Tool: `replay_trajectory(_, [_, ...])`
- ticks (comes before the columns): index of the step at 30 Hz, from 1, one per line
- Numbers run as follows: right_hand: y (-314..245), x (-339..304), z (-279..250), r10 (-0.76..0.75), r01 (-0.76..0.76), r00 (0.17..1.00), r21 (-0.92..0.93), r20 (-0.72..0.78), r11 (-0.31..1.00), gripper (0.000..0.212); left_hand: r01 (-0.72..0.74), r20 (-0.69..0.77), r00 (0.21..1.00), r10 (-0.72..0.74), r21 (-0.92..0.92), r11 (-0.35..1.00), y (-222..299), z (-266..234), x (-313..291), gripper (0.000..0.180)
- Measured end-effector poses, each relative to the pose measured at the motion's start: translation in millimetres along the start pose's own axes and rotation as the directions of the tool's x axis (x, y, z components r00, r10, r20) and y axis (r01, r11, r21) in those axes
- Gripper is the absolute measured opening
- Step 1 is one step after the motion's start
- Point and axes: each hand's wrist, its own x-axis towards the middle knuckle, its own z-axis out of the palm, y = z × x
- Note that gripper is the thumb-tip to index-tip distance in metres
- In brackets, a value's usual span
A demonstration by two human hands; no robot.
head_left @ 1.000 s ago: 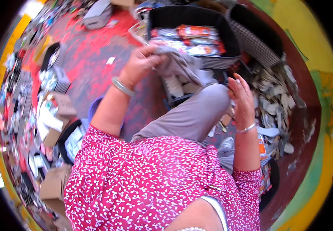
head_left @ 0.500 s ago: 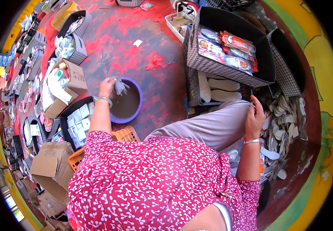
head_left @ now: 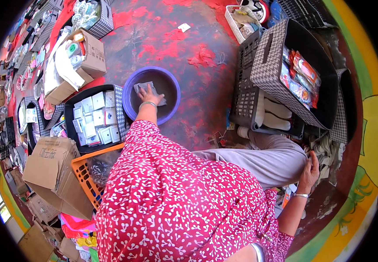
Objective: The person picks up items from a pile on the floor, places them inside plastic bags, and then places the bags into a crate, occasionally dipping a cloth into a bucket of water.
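My left hand (head_left: 150, 97) reaches into a round purple basin (head_left: 127, 101) of murky brown water, with a bracelet at the wrist. Beneath its spread fingers a wet grey cloth (head_left: 159, 88) lies in the water, and the palm rests on it rather than wrapping round it. My right hand (head_left: 310, 171) rests against my bent knee (head_left: 285, 165) in grey trousers. Its fingers are stretched out with nothing visible in them, and a bangle circles that wrist. The underside of the right hand is hidden.
Left of the basin stand a black bin (head_left: 93, 150) of small white boxes, an orange crate (head_left: 82, 172) and cardboard boxes (head_left: 51, 168). At the right, a checked bin (head_left: 267, 52) of packets tops a dark crate (head_left: 246, 65) with pale insoles (head_left: 278, 113). White scrap (head_left: 183, 27) lies on the floor.
My left hand has gone from holding the grey cloth at the basin's left rim to lying spread over it in the water. The view has shifted; my right hand stays by the knee.
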Motion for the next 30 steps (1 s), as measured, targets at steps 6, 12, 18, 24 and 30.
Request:
replay_trajectory(6, [-13.0, 10.1, -0.2, -0.001, 0.002, 0.997, -0.005, 0.081, 1.000, 0.030, -0.115, 0.474, 0.881, -0.009, 0.232, 0.966, -3.7, 44.1, 32.5, 0.095])
replay_trajectory(12, [-70.7, 29.2, 24.1, -0.171, 0.165, 0.975, 0.051, 0.142, 0.985, 0.025, 0.156, 0.281, 0.957, 0.071, -0.706, 0.691, -16.9, 17.5, 14.7, 0.041])
replay_trajectory(18, [-113.7, 43.5, 61.2, -0.423, 0.424, 0.879, 0.046, 0.220, 0.905, 0.022, 0.327, 0.206, 0.941, 0.267, -0.753, -0.571, -40.5, -21.9, 16.2, 0.034])
replay_trajectory(24, [-106.5, 33.6, 77.5, -0.389, 0.359, 0.896, 0.166, 0.216, 0.919, 0.021, 0.332, 0.114, 0.924, 0.366, -0.712, -0.618, -29.7, -61.6, -32.4, 0.034])
replay_trajectory(30, [-82.6, 20.2, 80.6, -0.307, 0.252, 0.910, 0.214, 0.280, 0.944, 0.022, 0.222, 0.033, 0.963, 0.266, -0.652, -0.724, -34.9, -45.0, -28.4, 0.035])
